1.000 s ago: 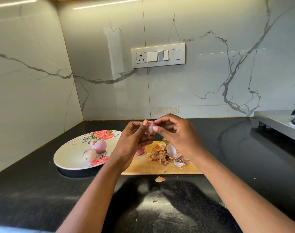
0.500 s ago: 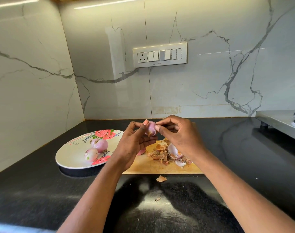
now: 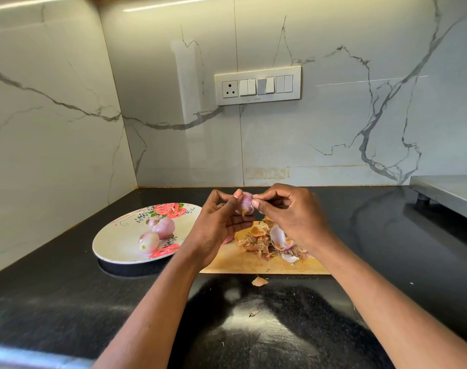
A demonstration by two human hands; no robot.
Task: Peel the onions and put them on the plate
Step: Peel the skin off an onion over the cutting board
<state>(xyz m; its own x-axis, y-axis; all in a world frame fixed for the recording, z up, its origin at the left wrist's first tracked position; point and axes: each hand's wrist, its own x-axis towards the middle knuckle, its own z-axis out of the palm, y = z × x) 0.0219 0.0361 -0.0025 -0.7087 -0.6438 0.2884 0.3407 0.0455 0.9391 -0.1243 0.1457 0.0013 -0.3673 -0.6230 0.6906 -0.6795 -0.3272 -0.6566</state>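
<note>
The left hand grips a small pinkish onion above the wooden cutting board while the right hand pinches its skin.

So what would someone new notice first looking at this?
Two hands meet mid-frame above the cutting board: the left hand holds a small onion while the right hand pinches its skin. Below lies a pile of peels; left, a floral plate holds two peeled onions.

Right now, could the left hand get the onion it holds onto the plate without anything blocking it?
Probably yes. The left hand grips the onion just right of the plate, with nothing standing between them, and bare plate shows beside the two peeled onions.
</note>
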